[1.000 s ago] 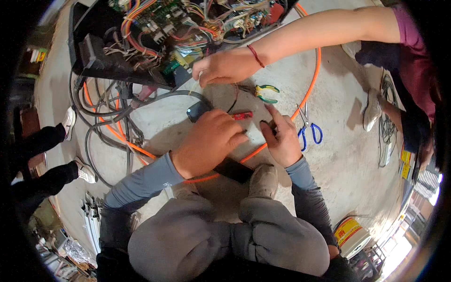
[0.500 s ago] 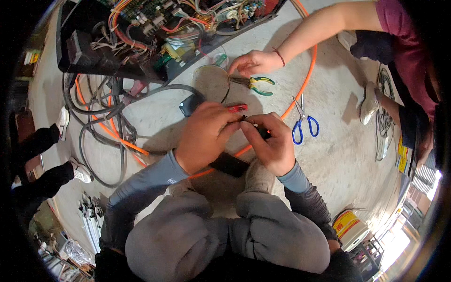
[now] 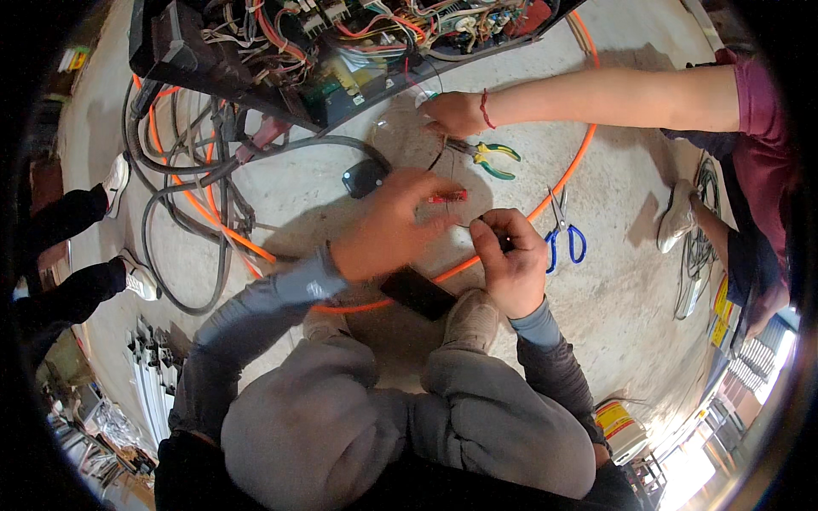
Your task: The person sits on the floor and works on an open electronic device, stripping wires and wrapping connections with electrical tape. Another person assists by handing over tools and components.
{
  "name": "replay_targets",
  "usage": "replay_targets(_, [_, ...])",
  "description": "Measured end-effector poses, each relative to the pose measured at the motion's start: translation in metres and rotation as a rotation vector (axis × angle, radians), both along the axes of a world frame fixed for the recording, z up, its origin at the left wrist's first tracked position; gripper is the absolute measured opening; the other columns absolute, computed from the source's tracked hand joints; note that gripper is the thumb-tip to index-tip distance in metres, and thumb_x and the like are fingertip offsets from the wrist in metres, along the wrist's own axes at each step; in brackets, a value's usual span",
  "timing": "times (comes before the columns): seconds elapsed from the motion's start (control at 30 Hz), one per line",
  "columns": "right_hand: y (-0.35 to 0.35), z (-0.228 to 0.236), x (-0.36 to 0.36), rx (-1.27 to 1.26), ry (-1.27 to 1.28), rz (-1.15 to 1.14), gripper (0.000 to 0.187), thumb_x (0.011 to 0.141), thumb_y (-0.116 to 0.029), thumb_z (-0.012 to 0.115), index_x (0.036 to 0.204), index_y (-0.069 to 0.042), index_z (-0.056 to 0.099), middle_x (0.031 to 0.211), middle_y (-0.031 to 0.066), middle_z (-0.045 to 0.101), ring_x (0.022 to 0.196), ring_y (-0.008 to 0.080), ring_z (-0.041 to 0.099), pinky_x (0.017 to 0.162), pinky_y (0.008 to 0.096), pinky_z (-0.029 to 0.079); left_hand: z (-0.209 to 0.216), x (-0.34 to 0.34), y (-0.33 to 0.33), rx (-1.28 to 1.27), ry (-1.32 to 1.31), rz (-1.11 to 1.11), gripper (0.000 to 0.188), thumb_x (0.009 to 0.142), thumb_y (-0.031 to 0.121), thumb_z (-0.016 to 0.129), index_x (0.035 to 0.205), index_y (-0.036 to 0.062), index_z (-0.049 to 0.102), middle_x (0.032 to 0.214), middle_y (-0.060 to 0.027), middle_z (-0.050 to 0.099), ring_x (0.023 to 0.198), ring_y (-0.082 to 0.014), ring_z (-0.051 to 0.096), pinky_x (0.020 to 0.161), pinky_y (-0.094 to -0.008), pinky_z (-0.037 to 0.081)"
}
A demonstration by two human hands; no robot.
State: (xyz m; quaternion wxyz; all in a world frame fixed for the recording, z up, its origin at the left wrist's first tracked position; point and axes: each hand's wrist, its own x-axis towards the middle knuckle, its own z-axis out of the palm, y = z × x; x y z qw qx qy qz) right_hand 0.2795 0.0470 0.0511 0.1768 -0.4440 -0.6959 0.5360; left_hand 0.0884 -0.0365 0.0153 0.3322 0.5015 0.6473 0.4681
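Pinching a small red-handled tool (image 3: 446, 197) at its fingertips, the left hand (image 3: 394, 228) sits just left of the right hand (image 3: 511, 260), which grips a thin dark wire (image 3: 477, 223) (fingers clenched). Since half a second ago, the hands have drawn slightly apart.

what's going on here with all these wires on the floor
A person squats on a concrete floor. Their left hand pinches a small red-handled tool, and their right hand pinches a thin dark wire end. A co-worker's hand reaches in beside green-and-yellow pliers. Blue-handled scissors lie to the right, an orange cable loops around the spot, and an open machine full of wiring sits ahead.
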Motion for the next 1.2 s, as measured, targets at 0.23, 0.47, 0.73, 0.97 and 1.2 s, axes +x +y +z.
replay_targets(0.23, [-0.005,-0.016,0.006,-0.065,0.039,-0.024,0.012,0.095,-0.006,0.076,0.100,0.001,0.069,0.086,0.0024,0.071,0.076,0.0074,0.061,0.068,0.0254,0.051,-0.114,-0.066,0.026,-0.086,-1.514,0.242,0.024,0.109,0.024,0.060,0.119,0.0039,0.066,0.115,-0.0053,0.070,0.110,-0.0212,0.067,0.103,-0.0344,0.055])
replay_targets(0.47, [-0.011,-0.040,0.021,-0.056,0.001,-0.029,0.010,0.092,-0.006,0.078,0.095,0.000,0.072,0.088,0.0042,0.071,0.077,0.0085,0.062,0.071,0.0259,0.052,-0.068,-0.035,0.050,0.184,-1.073,0.538,0.048,0.091,-0.003,0.051,0.139,0.0024,0.058,0.132,-0.0082,0.065,0.125,-0.0200,0.061,0.108,-0.0339,0.045])
replay_targets(0.73, [-0.015,-0.039,0.021,-0.055,-0.095,0.166,0.013,0.089,-0.010,0.080,0.094,-0.001,0.073,0.091,0.0137,0.071,0.079,0.0225,0.069,0.072,0.0339,0.055,-0.023,-0.051,0.045,0.202,-0.722,0.549,0.044,0.106,0.036,0.064,0.141,0.0094,0.062,0.134,-0.0001,0.065,0.124,-0.0140,0.057,0.108,-0.0351,0.041])
replay_targets(0.97, [-0.019,-0.037,0.021,-0.066,-0.111,0.209,0.014,0.088,-0.013,0.081,0.094,-0.001,0.075,0.092,0.0151,0.071,0.082,0.0251,0.070,0.074,0.0365,0.056,-0.021,-0.064,0.059,0.088,-0.874,0.546,0.031,0.104,0.040,0.067,0.121,0.0137,0.071,0.114,0.0057,0.069,0.103,-0.0078,0.058,0.095,-0.0294,0.042])
replay_targets(1.2, [-0.019,-0.038,0.019,-0.002,-0.090,0.238,0.013,0.088,-0.013,0.081,0.093,-0.002,0.074,0.089,0.0140,0.070,0.081,0.0268,0.070,0.073,0.0375,0.055,-0.027,-0.076,0.061,0.021,-0.953,0.629,0.027,0.099,0.041,0.075,0.106,0.0148,0.072,0.092,0.0064,0.061,0.085,-0.0059,0.055,0.078,-0.0260,0.047])
